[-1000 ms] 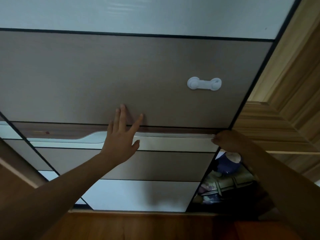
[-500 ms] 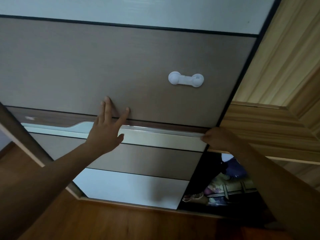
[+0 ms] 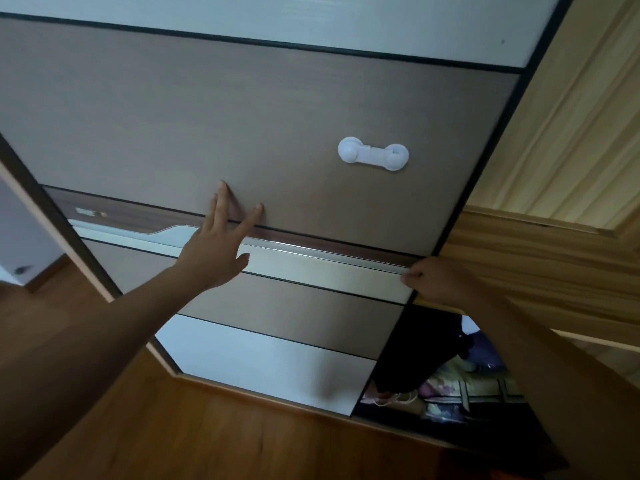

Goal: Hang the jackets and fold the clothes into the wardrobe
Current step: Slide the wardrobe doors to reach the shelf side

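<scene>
A sliding wardrobe door (image 3: 242, 116) of brown and white panels fills the view. My left hand (image 3: 218, 244) presses flat on its brown panel with fingers spread, just above the silver handle strip (image 3: 311, 252). My right hand (image 3: 436, 278) grips the door's right edge at handle height, fingers curled around it. Below that hand a dark gap (image 3: 426, 341) shows the wardrobe's inside, with dark clothing and colourful fabric (image 3: 450, 389) near the bottom.
A white child-lock latch (image 3: 373, 154) sticks to the brown panel, upper right. A light wooden frame (image 3: 554, 168) borders the door on the right. Wooden floor (image 3: 173, 427) lies below. A pale wall and doorway show at the far left (image 3: 20, 237).
The view has shifted, so the door's left edge and the room behind it now show. The dark gap at the right edge stays open. Both hands keep their places on the door.
</scene>
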### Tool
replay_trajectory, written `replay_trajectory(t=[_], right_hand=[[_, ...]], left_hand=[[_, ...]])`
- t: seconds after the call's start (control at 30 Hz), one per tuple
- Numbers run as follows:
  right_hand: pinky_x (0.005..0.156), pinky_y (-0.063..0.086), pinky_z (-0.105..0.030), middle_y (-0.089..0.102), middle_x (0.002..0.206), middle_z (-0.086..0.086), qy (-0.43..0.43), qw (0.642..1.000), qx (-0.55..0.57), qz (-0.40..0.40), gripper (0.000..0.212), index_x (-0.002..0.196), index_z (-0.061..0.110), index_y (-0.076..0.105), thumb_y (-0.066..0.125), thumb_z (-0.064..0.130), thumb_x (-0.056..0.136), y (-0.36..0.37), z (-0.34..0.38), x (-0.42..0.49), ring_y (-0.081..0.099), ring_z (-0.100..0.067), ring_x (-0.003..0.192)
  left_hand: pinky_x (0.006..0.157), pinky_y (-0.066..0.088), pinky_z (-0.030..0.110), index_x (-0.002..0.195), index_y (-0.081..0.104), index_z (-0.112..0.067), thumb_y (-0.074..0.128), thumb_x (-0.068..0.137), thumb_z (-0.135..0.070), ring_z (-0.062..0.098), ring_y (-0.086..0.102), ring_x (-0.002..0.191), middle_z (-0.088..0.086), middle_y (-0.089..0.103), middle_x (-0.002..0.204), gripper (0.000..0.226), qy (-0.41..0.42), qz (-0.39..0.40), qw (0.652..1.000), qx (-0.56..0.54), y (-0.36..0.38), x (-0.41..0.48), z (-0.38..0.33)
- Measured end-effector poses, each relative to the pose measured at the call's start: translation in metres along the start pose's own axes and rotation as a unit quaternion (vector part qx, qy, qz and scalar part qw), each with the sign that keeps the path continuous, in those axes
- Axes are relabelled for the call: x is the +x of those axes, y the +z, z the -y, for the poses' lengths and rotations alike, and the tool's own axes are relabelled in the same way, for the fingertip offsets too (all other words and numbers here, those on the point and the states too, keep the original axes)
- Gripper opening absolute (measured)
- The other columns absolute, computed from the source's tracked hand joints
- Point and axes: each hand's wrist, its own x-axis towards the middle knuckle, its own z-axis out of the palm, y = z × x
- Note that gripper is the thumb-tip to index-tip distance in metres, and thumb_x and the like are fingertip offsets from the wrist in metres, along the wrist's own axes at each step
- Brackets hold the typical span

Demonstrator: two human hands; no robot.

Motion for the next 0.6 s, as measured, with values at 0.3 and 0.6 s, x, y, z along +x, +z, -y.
replay_trajectory(t=[0.3, 0.6], right_hand=[[0.083, 0.053, -0.033, 0.07, 0.096, -0.006, -0.053, 0.994, -0.057, 0.074, 0.041, 0.094, 0.01, 0.069, 0.055, 0.049, 0.1, 0.006, 0.016, 0.001, 0.067, -0.027, 0.093], [0.083, 0.043, -0.028, 0.062, 0.093, 0.012, -0.222, 0.962, -0.073, 0.141, 0.046, 0.128, 0.029, 0.061, 0.055, 0.061, 0.095, 0.022, 0.096, 0.009, 0.059, -0.016, 0.095]], left_hand=[[0.106, 0.044, 0.043, 0.156, 0.032, -0.029, 0.059, 0.099, -0.042, 0.028, 0.049, 0.134, 0.008, 0.045, 0.152, 0.065, -0.107, 0.124, 0.981, -0.107, -0.004, -0.047, -0.018], [0.088, 0.05, 0.024, 0.138, 0.055, -0.032, 0.06, 0.098, -0.043, 0.009, 0.063, 0.103, -0.003, 0.065, 0.128, 0.042, -0.295, 0.147, 0.922, -0.205, -0.023, -0.168, -0.045]])
